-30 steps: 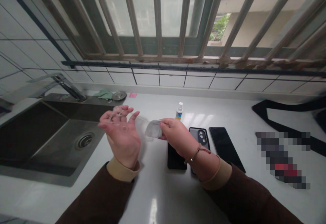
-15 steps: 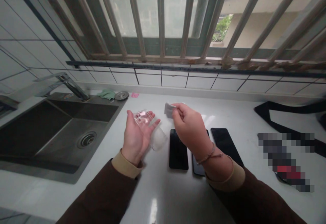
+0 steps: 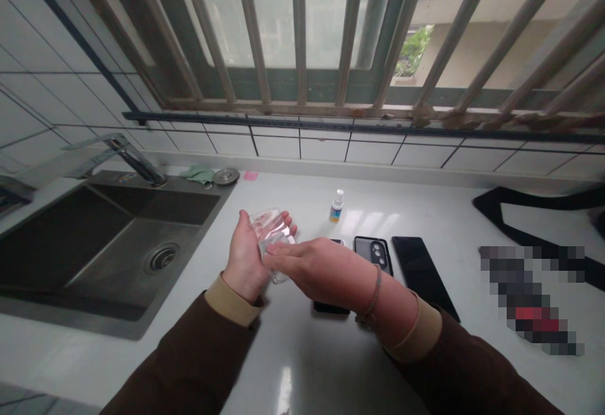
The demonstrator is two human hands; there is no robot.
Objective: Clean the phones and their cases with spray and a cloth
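Note:
A clear phone case (image 3: 267, 218) lies across the palm of my left hand (image 3: 244, 256), whose fingers support it from beneath and behind. My right hand (image 3: 321, 271) reaches over, its fingertips pressing a small grey cloth (image 3: 267, 245) onto the case's lower part; most of the cloth is hidden under the fingers. Below the right hand, a dark phone (image 3: 331, 308) on the counter is largely covered. A black phone case (image 3: 366, 249) with camera cutouts sits just past the right wrist, beside another black phone (image 3: 421, 270).
A small spray bottle (image 3: 336, 208) stands on the white counter (image 3: 293, 352) beyond my hands. At left are a steel sink (image 3: 142, 327), a faucet (image 3: 137, 158), a green cloth (image 3: 197, 174) and a drain lid (image 3: 225, 177). A black strap (image 3: 491, 204) lies at right.
My right hand has moved left and down with the grey cloth, from above the counter onto the clear phone case. The spray bottle and black phone case have come into view.

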